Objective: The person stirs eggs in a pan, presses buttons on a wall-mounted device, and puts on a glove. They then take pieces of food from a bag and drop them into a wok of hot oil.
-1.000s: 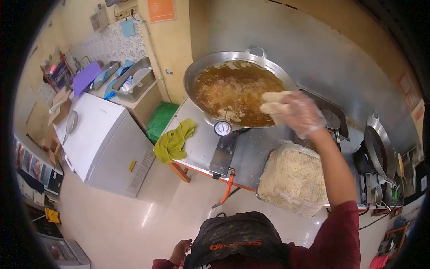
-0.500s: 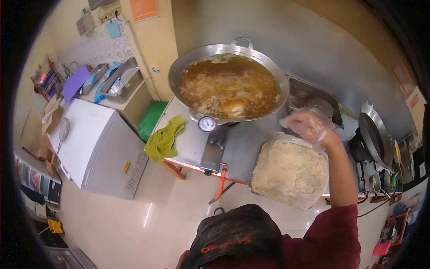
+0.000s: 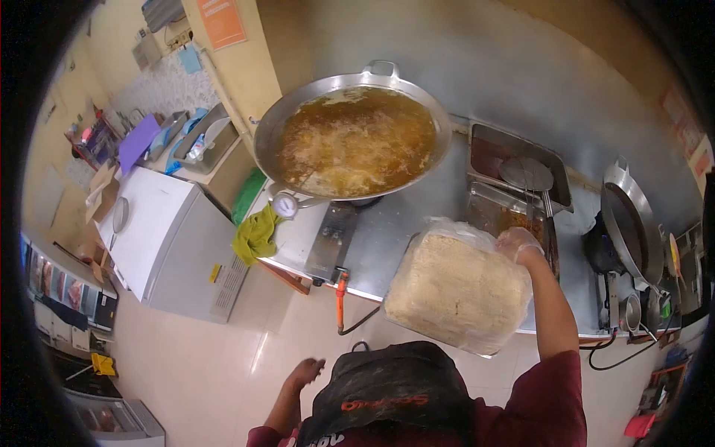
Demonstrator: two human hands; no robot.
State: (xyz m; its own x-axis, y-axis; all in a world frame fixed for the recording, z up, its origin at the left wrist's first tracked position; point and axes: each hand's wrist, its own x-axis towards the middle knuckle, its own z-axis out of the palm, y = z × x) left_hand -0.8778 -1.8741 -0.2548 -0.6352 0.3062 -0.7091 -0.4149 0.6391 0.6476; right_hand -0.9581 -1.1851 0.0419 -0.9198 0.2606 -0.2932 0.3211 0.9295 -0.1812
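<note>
My right hand (image 3: 519,244), in a clear plastic glove, is at the far right corner of a plastic-lined tray of pale crumbs (image 3: 454,290). Its fingers look curled together; what they hold, if anything, is hidden. Bare and apart from everything, my left hand (image 3: 307,371) hangs over the floor with loosely bent, parted fingers. A big metal wok (image 3: 445,145) holds bubbling golden-brown oil (image 3: 357,141), with a dial thermometer (image 3: 284,205) at its near rim. Behind the crumbs, a long-handled strainer (image 3: 526,173) lies across metal trays (image 3: 484,134).
A green cloth (image 3: 255,235) lies on the steel table (image 3: 380,246), beside a burner (image 3: 328,249). Another wok (image 3: 629,223) stands at the right. To the left is a white chest freezer (image 3: 160,238). An orange-tipped hose (image 3: 341,298) hangs off the table's front edge.
My right hand has come down from over the metal trays to the crumb tray's far right corner. My left hand has come into view at the bottom. The whole view has turned slightly.
</note>
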